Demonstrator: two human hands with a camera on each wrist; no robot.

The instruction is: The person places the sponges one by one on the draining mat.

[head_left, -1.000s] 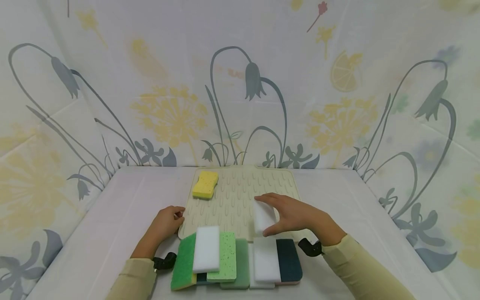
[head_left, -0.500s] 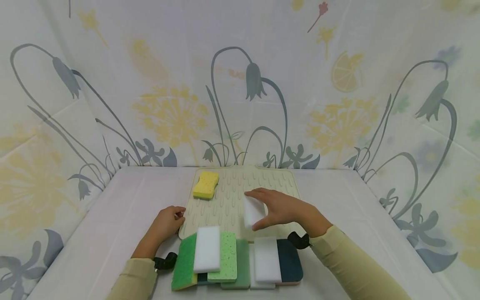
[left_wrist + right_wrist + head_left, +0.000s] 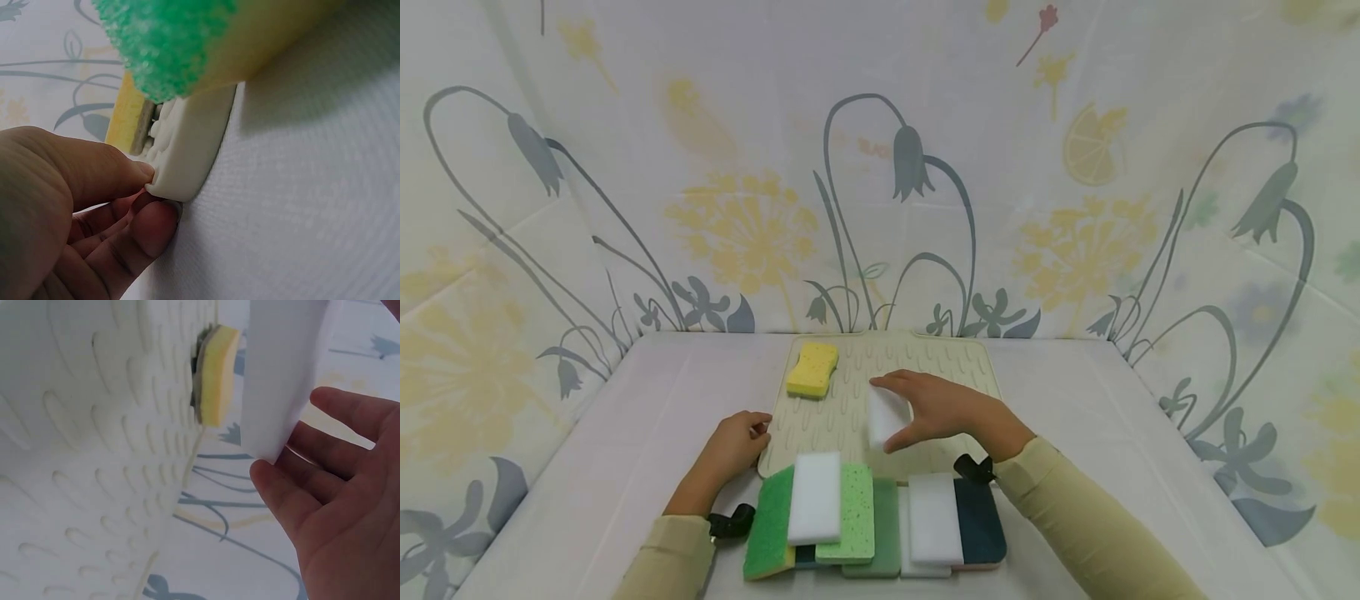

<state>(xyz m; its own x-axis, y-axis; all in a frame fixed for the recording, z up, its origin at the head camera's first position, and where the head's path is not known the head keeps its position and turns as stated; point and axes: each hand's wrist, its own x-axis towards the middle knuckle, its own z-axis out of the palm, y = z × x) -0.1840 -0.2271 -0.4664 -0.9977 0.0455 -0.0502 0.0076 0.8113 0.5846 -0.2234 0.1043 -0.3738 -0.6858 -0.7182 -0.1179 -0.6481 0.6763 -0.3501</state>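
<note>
Gripping a white sponge (image 3: 886, 418), my right hand (image 3: 943, 406) is nearing the yellow sponge (image 3: 812, 370) at ten o'clock, left hand (image 3: 737, 442) pinching the drying mat (image 3: 928, 354)

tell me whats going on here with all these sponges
A person is handling sponges over a cream mat. The right grip holds a white block just above the mat, not touching it. The left grip pinches the mat's left edge. One yellow sponge already lies on the mat, toward its far left corner. On the mat's near side sit more pieces, some overlapping, including a bright green sponge and a speckled light green sponge.
</note>
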